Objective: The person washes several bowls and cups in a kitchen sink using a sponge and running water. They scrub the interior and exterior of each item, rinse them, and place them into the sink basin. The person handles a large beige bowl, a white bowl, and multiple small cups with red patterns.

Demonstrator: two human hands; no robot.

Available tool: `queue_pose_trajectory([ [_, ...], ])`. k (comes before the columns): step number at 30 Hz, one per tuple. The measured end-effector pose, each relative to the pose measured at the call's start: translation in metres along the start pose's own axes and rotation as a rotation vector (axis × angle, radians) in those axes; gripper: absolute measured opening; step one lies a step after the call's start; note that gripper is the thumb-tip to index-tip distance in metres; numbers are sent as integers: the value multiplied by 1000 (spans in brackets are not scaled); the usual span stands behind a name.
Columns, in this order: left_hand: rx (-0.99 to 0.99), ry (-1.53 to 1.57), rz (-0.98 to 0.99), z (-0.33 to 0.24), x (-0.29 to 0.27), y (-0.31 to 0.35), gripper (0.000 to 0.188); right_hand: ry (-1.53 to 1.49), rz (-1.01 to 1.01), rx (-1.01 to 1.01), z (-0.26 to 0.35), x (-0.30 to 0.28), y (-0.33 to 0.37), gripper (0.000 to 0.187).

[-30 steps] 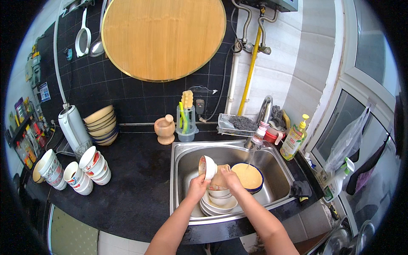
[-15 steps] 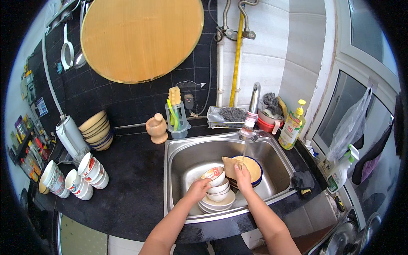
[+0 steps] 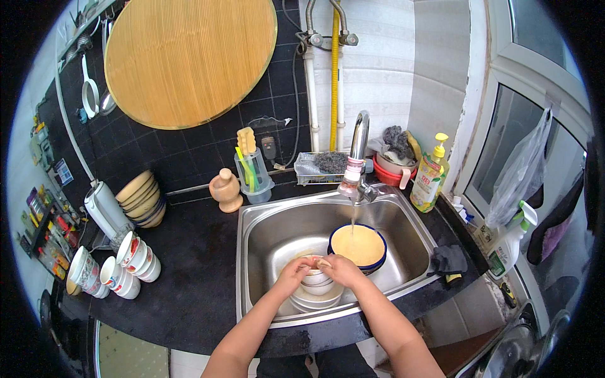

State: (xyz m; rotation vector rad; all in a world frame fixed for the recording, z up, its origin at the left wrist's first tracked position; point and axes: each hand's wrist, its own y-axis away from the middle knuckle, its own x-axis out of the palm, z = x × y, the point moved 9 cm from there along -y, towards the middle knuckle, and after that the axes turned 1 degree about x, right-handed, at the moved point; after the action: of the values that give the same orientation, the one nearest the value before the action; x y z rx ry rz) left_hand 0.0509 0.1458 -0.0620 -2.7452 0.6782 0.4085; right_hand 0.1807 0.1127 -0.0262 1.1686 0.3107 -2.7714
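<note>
At the stack of small white bowls (image 3: pixel 317 289) in the steel sink (image 3: pixel 265 232), my left hand (image 3: pixel 292 278) grips the top bowl (image 3: pixel 311 271), whose red pattern mostly hides behind my fingers. My right hand (image 3: pixel 341 271) is closed at the same bowl's rim, with a tan cloth bunched in it and barely showing. Wider white dishes (image 3: pixel 315 304) lie beneath the stack. To the right, water from the tap (image 3: pixel 359 138) runs into a cream bowl with a blue rim (image 3: pixel 358 244), which sits on others.
On the left counter stand stacked patterned cups (image 3: pixel 129 268) and nested cream bowls (image 3: pixel 144 200). Behind the sink are a wooden mortar (image 3: pixel 226 191), a utensil holder (image 3: pixel 254 178) and a wire rack (image 3: pixel 324 167). A yellow-capped soap bottle (image 3: pixel 430 179) and dark gloves (image 3: pixel 449 260) flank the sink's right side.
My right hand has moved left with the cloth, from under the running water to the top small bowl. My left hand still holds that bowl. The water now falls into the cream bowl.
</note>
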Motion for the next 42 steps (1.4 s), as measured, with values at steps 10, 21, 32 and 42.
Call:
queue_pose_trajectory([
  [10,-1120,132,107,71,-8,61,58,259,78,-184,20,5,9,39],
  [21,-1249,399,80,132,26,73,42,503,-70,-261,30,18,12,20],
  [32,-1221,109,-221,111,-39,38,33,416,-25,-185,25,38,-24,24],
  [42,-871,-257,-518,67,-91,-5,28,297,-141,-86,3,45,-77,34],
])
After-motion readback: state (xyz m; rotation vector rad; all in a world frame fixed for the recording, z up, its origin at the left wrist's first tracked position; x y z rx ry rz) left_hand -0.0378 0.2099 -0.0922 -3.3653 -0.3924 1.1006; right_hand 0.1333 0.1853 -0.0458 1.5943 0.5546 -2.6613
